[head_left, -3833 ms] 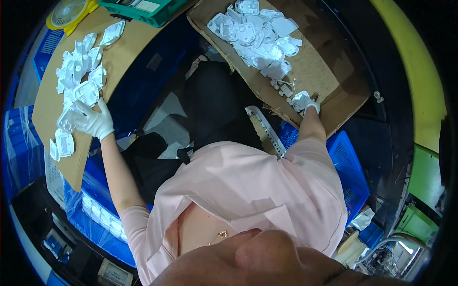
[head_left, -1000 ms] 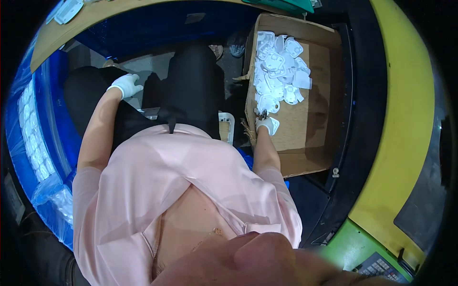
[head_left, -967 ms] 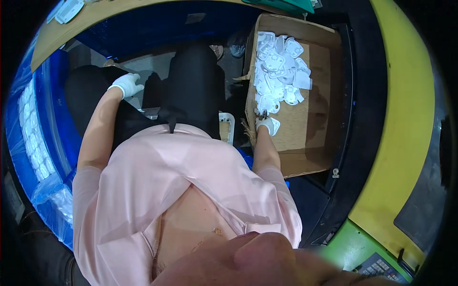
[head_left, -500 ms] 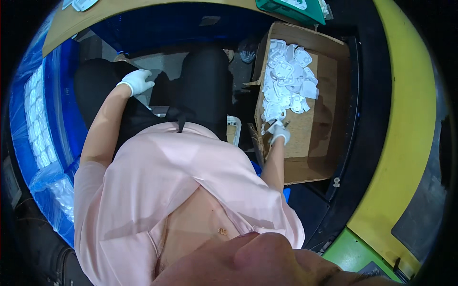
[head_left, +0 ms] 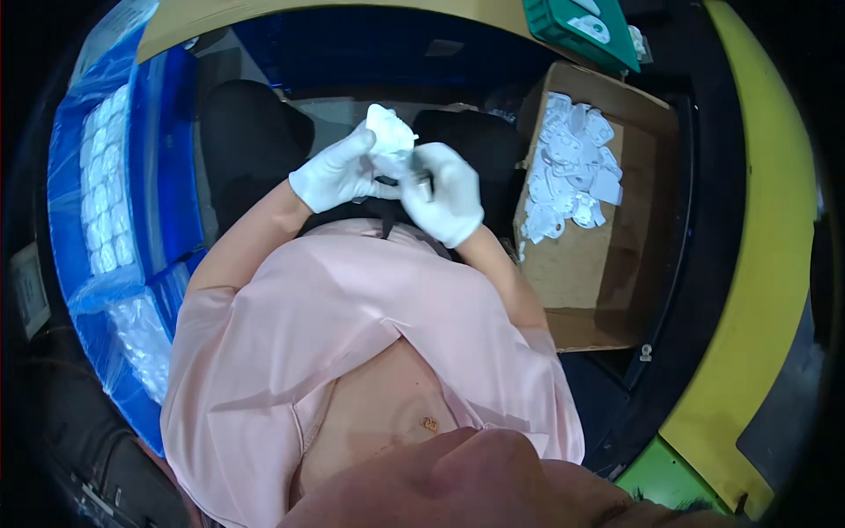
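Observation:
My left hand (head_left: pixel 339 170), in a white glove, grips a white moulded plastic part (head_left: pixel 390 130) and holds it up above my lap. Against the part's right side is my right hand (head_left: pixel 443 195), also gloved, closed and somewhat blurred. A slim, dark metallic tool (head_left: pixel 425 187) shows in its grip; its exact kind is unclear. Many similar white plastic parts (head_left: pixel 572 158) lie heaped in an open cardboard box (head_left: pixel 572 310) to my right.
A green crate (head_left: pixel 576 37) with white pieces stands at the far right. On the left, a blue plastic-lined container (head_left: pixel 163 158) holds rows of white wrapped items (head_left: pixel 107 189). A tan board edge (head_left: pixel 352 11) runs across the far side. Beyond the box curves a yellow panel (head_left: pixel 757 220).
My right hand has come out of the cardboard box to meet the left above my lap. My left hand has moved right and now grips a white plastic part. The view has shifted slightly.

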`<state>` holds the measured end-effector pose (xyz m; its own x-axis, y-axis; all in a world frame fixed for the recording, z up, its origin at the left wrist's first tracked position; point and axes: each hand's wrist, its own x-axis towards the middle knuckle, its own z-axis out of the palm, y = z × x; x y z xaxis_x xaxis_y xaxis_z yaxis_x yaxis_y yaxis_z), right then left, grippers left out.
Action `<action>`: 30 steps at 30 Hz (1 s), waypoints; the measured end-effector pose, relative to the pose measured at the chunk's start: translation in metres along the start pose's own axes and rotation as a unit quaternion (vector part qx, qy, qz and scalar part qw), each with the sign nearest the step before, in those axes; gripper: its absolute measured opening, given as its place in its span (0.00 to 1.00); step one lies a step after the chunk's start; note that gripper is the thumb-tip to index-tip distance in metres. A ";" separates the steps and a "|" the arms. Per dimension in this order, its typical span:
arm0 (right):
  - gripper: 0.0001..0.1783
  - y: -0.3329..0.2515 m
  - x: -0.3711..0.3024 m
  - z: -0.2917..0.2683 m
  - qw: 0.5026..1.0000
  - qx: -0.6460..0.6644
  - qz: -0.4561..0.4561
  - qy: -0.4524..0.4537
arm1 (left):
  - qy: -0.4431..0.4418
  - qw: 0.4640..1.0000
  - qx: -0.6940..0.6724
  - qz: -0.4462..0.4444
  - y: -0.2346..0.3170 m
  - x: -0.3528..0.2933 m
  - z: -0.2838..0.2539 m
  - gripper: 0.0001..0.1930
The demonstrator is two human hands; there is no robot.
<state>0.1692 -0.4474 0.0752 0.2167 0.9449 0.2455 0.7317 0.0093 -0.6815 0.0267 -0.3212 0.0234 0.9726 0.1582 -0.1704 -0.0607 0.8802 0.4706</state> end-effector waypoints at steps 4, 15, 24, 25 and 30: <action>0.19 -0.014 0.012 0.040 0.984 0.062 -0.131 -0.104 | 0.075 0.993 -0.080 0.033 -0.001 -0.033 -0.010 0.31; 0.26 0.019 0.009 0.033 0.404 0.835 0.373 0.001 | 0.082 0.982 -0.078 0.151 0.022 -0.050 -0.038 0.29; 0.48 -0.018 -0.003 0.006 0.759 0.558 0.294 -0.164 | 0.069 0.976 0.054 0.200 0.050 -0.046 -0.023 0.42; 0.46 -0.023 0.000 0.000 0.862 0.399 0.252 -0.183 | 0.079 0.971 0.083 0.209 0.052 -0.048 -0.022 0.45; 0.39 -0.040 0.008 0.001 0.978 -0.116 0.028 -0.173 | 0.091 0.954 0.159 0.238 0.059 -0.054 -0.018 0.48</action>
<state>0.1415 -0.4397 0.1035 0.0577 0.9963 -0.0631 0.8609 -0.0817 -0.5021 -0.0334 -0.2699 0.0452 0.7948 0.6069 -0.0061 -0.3862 0.5134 0.7664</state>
